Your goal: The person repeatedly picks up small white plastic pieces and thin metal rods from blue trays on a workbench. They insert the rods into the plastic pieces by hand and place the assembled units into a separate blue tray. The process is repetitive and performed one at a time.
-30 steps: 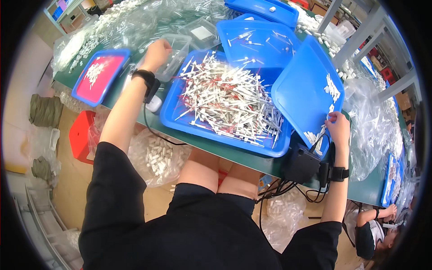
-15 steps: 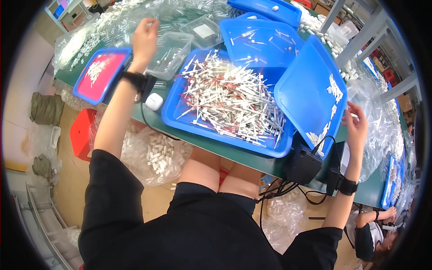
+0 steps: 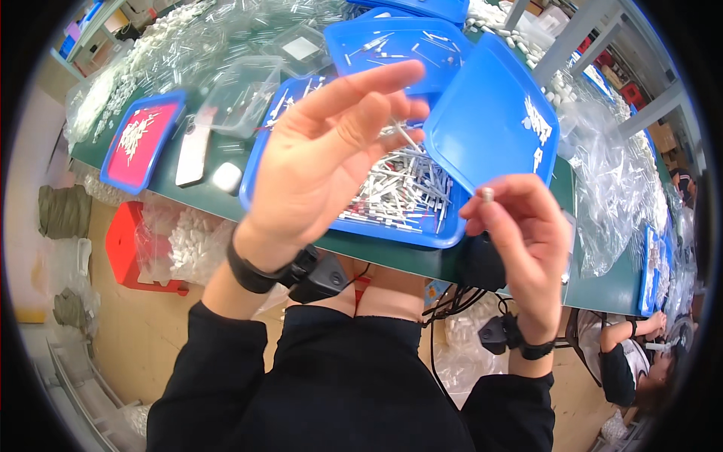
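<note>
My left hand (image 3: 316, 158) hovers over the near left part of a blue tray (image 3: 444, 239), palm turned rightward, thumb and forefinger apart. A thin pale stick (image 3: 407, 135) shows beside its lower fingers; whether it lies in the hand or on the pile behind, I cannot tell. My right hand (image 3: 527, 233) is closed at the tray's near right corner, pinching a small white cylindrical piece (image 3: 488, 194) between thumb and forefinger. Thin white sticks (image 3: 407, 196), some with red parts, are heaped in the tray, partly hidden by my left hand.
Another blue tray (image 3: 482, 98) leans on the heaped one, with white pieces along its right side. Behind is a blue tray (image 3: 384, 34) with scattered sticks. Leftward stand a clear box (image 3: 241, 94), a phone (image 3: 193, 154), a white case (image 3: 227, 177) and a red-bottomed tray (image 3: 120, 162).
My left hand has come back from beside the clear boxes to above the heaped tray. My right hand has moved left and inward, now showing a small white piece in its pinch.
</note>
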### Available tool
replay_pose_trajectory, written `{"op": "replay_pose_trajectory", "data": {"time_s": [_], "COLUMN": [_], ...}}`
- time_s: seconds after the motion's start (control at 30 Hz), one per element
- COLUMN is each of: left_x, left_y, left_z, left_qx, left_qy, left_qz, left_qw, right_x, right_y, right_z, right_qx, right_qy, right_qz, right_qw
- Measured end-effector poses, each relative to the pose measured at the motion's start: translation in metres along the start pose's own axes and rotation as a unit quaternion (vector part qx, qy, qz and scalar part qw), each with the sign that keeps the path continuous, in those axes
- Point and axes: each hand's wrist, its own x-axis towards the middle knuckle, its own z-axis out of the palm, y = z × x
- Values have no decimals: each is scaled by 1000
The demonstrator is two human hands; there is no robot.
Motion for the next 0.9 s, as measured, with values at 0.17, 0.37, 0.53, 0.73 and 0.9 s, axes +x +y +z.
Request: {"op": "replay_pose_trajectory", "data": {"time_s": [0.17,0.37,0.53,0.73,0.9], "left_x": [-19,-27,-28,-29,-31], "left_y": [-30,-41,-44,-45,-46], "left_z": [9,19,20,19,23], "left_qx": [-46,-62,-58,-114,-113], "left_qy": [99,136,147,179,180], "left_qz": [9,22,25,43,37], "left_qw": [994,989,987,976,977], "right_x": [-5,-8,-12,-12,-13], "right_y": [14,18,21,20,22], "right_z": [12,15,14,15,16], "right_qx": [29,32,62,38,31], "right_qy": [20,21,21,32,31], "right_qz": [7,13,15,10,9], "right_qw": [999,999,998,999,999]}}
